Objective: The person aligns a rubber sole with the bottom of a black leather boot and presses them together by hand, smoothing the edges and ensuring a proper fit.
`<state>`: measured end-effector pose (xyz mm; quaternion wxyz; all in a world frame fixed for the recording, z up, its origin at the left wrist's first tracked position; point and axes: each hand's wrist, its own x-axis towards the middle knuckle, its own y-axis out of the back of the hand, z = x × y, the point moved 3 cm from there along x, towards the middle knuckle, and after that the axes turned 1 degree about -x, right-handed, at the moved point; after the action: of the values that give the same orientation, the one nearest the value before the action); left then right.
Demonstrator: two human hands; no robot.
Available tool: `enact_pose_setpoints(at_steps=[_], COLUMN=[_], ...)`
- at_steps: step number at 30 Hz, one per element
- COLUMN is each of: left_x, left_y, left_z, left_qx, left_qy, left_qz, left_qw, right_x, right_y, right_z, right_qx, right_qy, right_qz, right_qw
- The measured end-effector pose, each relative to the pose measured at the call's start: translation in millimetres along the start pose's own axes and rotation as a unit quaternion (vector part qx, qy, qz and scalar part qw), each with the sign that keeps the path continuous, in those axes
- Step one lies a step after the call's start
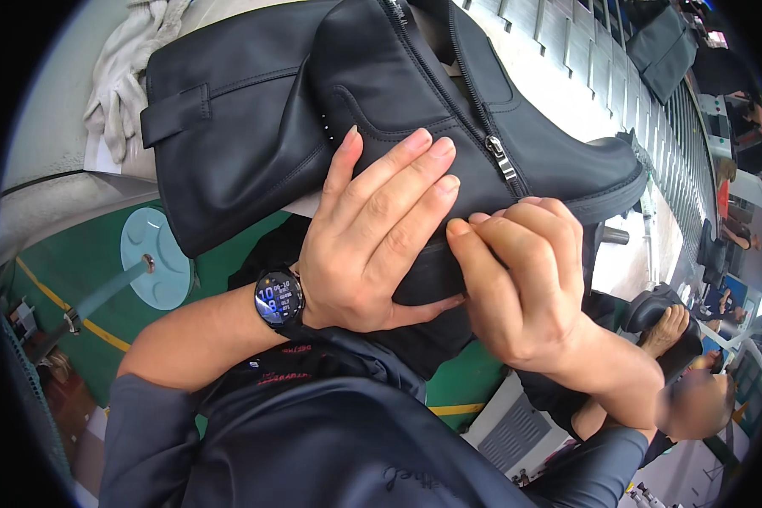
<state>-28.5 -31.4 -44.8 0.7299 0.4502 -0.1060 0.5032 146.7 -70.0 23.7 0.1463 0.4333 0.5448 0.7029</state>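
A black leather boot (381,85) lies on its side in front of me, toe to the right. Its zipper is undone toward the top, and the metal zipper pull (501,157) sits low on the track. My left hand (372,229) rests flat across the heel area, fingers stretched out and thumb lower down. Beside it, my right hand (525,279) pinches thumb and fingers together at the boot's lower edge; whatever is between the fingertips is hidden. To the left spreads another black leather boot shaft (237,144) with a strap tab.
White knit gloves (127,80) lie at the far left. Metal slats (567,51) run beyond the boot, with another black boot (662,52) farther off. A teal round stool (157,258) stands lower left. At right, another person's hand (669,330) touches a dark item.
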Motion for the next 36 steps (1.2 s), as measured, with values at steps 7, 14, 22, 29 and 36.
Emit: enact_pose_setpoints(at_steps=[7, 14, 22, 29, 36], left_x=[-0.5, -1.0, 3.2, 3.2, 1.7], left_y=[0.8, 3.2, 4.8, 7.1, 3.5], left_z=[1.5, 2.0, 1.0, -1.1, 1.3], left_qx=[-0.007, -0.028, -0.03, -0.049, -0.041], left_qy=[-0.01, 0.002, -0.003, 0.014, 0.034], left_qz=[0.0, 0.0, -0.011, -0.029, -0.042], left_qw=[1.0, 1.0, 0.999, 0.998, 0.998], right_x=[2.3, 1.2, 1.6, -10.0, -17.2], right_y=[-0.2, -5.1, 7.5, 36.8, 28.6], right_z=[17.6, 17.2, 21.4, 39.8, 38.1], right_qx=[0.15, 0.159, 0.126, -0.017, -0.012], right_qy=[0.013, 0.032, 0.011, -0.102, -0.123], right_qz=[-0.039, -0.021, -0.036, -0.105, -0.104], right_qw=[0.988, 0.987, 0.991, 0.989, 0.987])
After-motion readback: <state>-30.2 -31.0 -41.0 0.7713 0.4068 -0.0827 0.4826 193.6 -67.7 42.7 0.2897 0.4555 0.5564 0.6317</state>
